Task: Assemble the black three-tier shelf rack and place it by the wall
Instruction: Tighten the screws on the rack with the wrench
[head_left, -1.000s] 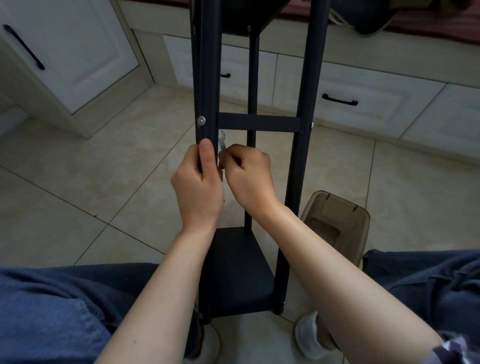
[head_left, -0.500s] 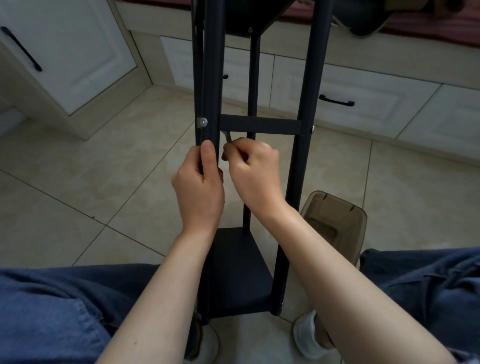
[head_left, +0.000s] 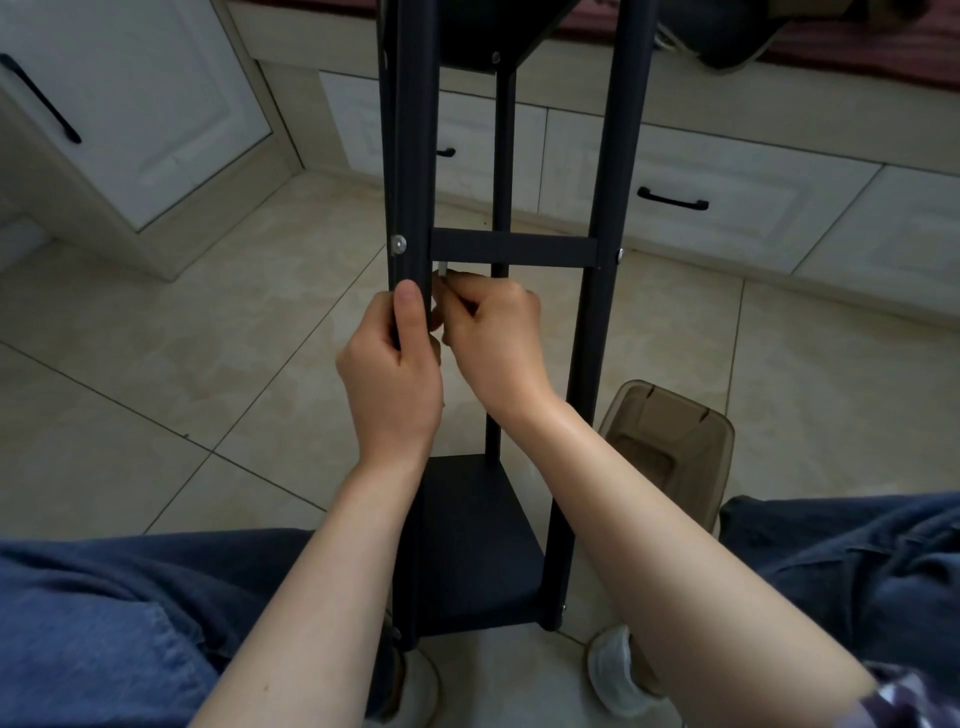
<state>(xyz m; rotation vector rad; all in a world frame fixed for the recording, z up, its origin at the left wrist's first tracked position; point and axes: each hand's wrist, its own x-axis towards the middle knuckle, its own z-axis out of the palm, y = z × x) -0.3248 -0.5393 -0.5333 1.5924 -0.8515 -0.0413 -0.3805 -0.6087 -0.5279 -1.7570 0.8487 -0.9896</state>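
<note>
Right hand (head_left: 493, 343) turned one tool (head_left: 442, 268); left hand (head_left: 389, 374) grips one post (head_left: 413, 156).

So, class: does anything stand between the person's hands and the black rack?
Nothing visible does. The left hand grips the rack by its left post, and the right hand holds a silvery tool beside it, under the crossbar.

Soft dim daylight, wide-angle edge distortion
</note>
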